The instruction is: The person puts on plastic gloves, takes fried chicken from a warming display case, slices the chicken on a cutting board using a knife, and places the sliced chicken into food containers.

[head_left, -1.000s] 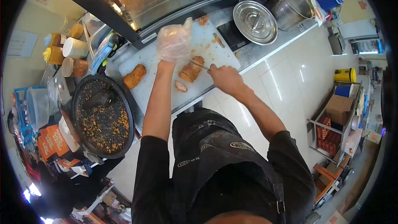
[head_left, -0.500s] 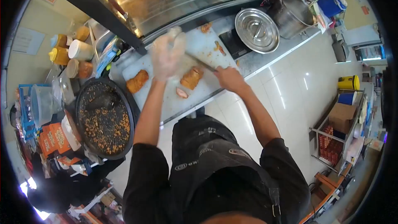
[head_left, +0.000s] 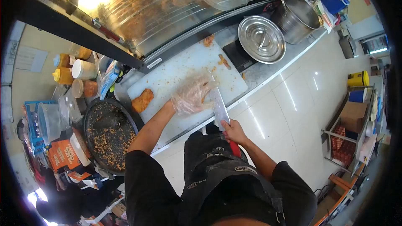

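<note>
My left hand [head_left: 191, 94], in a clear plastic glove, lies over the cut fried piece on the white cutting board [head_left: 167, 75] and mostly hides it; its fingers are bent around the piece. In my right hand [head_left: 234, 132] is the red handle of a knife [head_left: 219, 104]. The broad blade points away from me, flat-sided and close against the fingertips of the left hand. Another fried piece [head_left: 143, 100], whole, rests on the left part of the board. Crumbs are scattered over the board.
Left of the board stands a large black pan [head_left: 109, 134] with crumbs. Jars [head_left: 83, 70] stand behind it. A steel lid [head_left: 261, 39] and a tall pot [head_left: 296, 16] are at the back right. Beyond the board is a glass display case [head_left: 167, 8].
The gloved left hand has come down from the back of the board onto the cut piece. My right hand has moved nearer my body, and the knife now points away from me.
</note>
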{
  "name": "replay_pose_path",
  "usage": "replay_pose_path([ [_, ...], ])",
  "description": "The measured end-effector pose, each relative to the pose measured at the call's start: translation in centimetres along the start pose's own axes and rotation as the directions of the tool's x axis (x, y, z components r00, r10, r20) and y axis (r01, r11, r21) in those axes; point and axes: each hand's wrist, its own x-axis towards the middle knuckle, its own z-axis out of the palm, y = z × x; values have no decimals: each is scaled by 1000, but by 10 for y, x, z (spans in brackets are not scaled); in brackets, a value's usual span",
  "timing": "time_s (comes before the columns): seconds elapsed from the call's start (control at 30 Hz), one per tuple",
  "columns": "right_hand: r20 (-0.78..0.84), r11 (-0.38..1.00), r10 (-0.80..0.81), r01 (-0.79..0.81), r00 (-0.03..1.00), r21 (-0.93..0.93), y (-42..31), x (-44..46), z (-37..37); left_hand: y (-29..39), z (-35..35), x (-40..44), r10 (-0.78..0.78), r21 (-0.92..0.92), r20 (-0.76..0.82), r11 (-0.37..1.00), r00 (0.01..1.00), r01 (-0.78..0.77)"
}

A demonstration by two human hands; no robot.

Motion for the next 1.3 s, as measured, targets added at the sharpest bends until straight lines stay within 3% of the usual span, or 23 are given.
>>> replay_pose_path([
  [0.07, 0, 999, 7, -7, 1000, -43, 2, 3, -2, 1, 7, -7, -63, -104, -89, 993, 994, 54],
  [0.17, 20, 995, 3, -1, 1000, -103, 3, -6, -2, 3, 36, -27, -42, 46, -432, 997, 901, 69],
  [0.37, -59, 978, 80, -90, 995, -187, 0, -15, -1, 7, 59, -36, -187, -100, -433, 982, 882, 160],
  [0.47, 41, 984, 10, -2, 999, -177, 9, -1, 13, 2, 113, -40, -263, -126, -665, 962, 699, 241],
  [0.53, 60, 971, 3, 11, 998, -237, -8, 9, 27, -2, 111, -40, -306, -219, -674, 952, 673, 214],
  [0.57, 77, 965, 0, 20, 997, -261, -19, 10, 37, 1, 96, -42, -454, -369, -686, 891, 569, 265],
  [0.63, 121, 909, -149, 184, 981, -374, -29, 12, 52, 10, 61, -44, -708, -670, -665, 706, 236, 230],
  [0.7, 167, 899, -157, 211, 973, -383, -70, -6, 77, 25, 40, -42, -859, -862, -491, 503, -141, -63],
  [0.73, 196, 925, -134, 194, 971, -327, -77, -8, 81, 25, 24, -52, -891, -856, -400, 447, -215, -260],
  [0.77, 200, 946, -145, 196, 969, -260, -84, -14, 85, 25, 9, -63, -932, -776, -299, 363, -206, -515],
  [0.83, 220, 970, -170, 203, 961, -136, -99, -23, 94, 26, -30, -101, -985, -415, -137, 154, -106, -897],
  [0.87, 145, 963, -217, 236, 965, -127, -99, -26, 96, 23, -39, -123, -962, -338, -229, 224, -151, -914],
  [0.9, 80, 952, -285, 292, 955, -88, -83, -17, 87, 24, -60, -150, -963, -226, -233, 188, -134, -956],
  [0.97, -90, 962, -252, 239, 963, -132, -73, -9, 80, 40, -107, -208, -964, -5, -250, 96, -92, -995],
  [1.03, -95, 950, -197, 166, 976, -263, -49, 13, 51, 53, -129, -262, -924, 80, -319, 195, -211, -977],
  [1.1, -166, 911, -27, -44, 986, -410, -82, -12, 83, 67, -142, -320, -949, 44, -210, 231, -235, -972],
  [1.13, -285, 937, 20, -117, 958, -328, -82, -16, 94, 71, -142, -352, -947, 45, -248, 202, -207, -978],
  [1.23, -200, 925, -323, 263, 925, -275, -21, 57, 66, 69, -142, -430, -952, 92, -258, 146, -165, -985],
  [1.3, -235, 900, -255, 141, 938, -413, -7, 76, 83, 62, -137, -486, -964, 129, -240, 84, -113, -988],
])
